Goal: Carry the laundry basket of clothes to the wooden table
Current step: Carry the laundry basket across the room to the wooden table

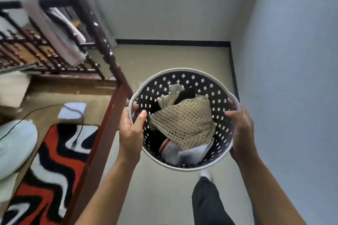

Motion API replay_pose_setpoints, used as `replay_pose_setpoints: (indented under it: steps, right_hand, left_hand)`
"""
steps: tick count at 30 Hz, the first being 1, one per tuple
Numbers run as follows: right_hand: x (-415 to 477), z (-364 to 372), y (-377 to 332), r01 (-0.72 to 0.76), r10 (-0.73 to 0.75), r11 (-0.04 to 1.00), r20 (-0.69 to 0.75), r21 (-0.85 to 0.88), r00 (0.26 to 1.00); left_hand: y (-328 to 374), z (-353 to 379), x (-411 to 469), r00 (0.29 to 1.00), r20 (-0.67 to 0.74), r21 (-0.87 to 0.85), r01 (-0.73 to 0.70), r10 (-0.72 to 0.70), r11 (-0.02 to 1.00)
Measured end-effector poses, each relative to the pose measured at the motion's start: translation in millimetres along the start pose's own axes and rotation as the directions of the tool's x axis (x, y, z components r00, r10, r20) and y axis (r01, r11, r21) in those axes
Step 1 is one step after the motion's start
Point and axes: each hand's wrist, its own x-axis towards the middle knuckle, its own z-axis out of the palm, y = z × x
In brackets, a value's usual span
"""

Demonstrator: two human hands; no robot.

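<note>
A round laundry basket [184,76] with dark perforated walls and a white rim hangs in the air in front of me, above the floor. Inside lie a beige mesh garment [184,122], a white piece with a red stripe [175,151] and dark clothes. My left hand [130,133] grips the rim on the left side, thumb inside the basket. My right hand [241,133] grips the rim on the right side, fingers curled over the edge. No wooden table is in view.
A dark red wooden bed frame [108,115] with a carved post runs along my left. A red, black and white rug [49,170] lies beyond it with a cable across it. A pale blue wall [285,78] closes the right side. My dark trouser leg [206,202] steps on the beige floor.
</note>
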Motion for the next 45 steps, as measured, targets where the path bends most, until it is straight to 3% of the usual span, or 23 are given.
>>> replay_pose_setpoints:
  steps: [6,9,19,24,35,42,45]
  right_hand:
    - [134.0,0.0,-31.9,-0.037,0.037,0.999,-0.02,0.002,0.999]
    - [198.2,15.1,-54.8,-0.029,0.031,0.999,0.038,-0.037,0.999]
    - [390.7,142.3,-92.4,0.024,0.004,0.991,0.208,-0.134,0.978]
    - [488.0,209.8,-114.7,0.048,-0.018,0.988,0.191,-0.15,0.981]
    - [695.3,318.2,-157.0,0.072,-0.065,0.996,0.15,-0.046,0.987]
    - [850.8,429.3,-155.1,0.0,0.016,0.998,0.261,-0.062,0.965]
    - [905.9,495.7,-162.3,0.003,0.028,0.997,0.366,-0.083,0.93]
  left_hand:
    - [18.6,91.1,92.4,0.998,-0.066,0.027,0.013,-0.011,1.0]
    - [28.7,122.4,135.4,0.995,-0.096,0.0,0.009,-0.009,1.0]
    - [35.4,156.7,323.4,0.953,-0.303,-0.074,-0.043,0.018,0.996]
    - [57.5,174.2,448.1,0.951,-0.308,-0.138,-0.037,-0.008,0.99]
    - [111.6,231.4,691.6,0.975,-0.216,-0.098,-0.078,0.055,0.992]
    - [132.0,246.3,842.9,0.921,-0.388,-0.044,-0.051,0.03,0.998]
    - [144.2,230.9,894.0,0.863,-0.503,-0.017,-0.062,0.045,0.998]
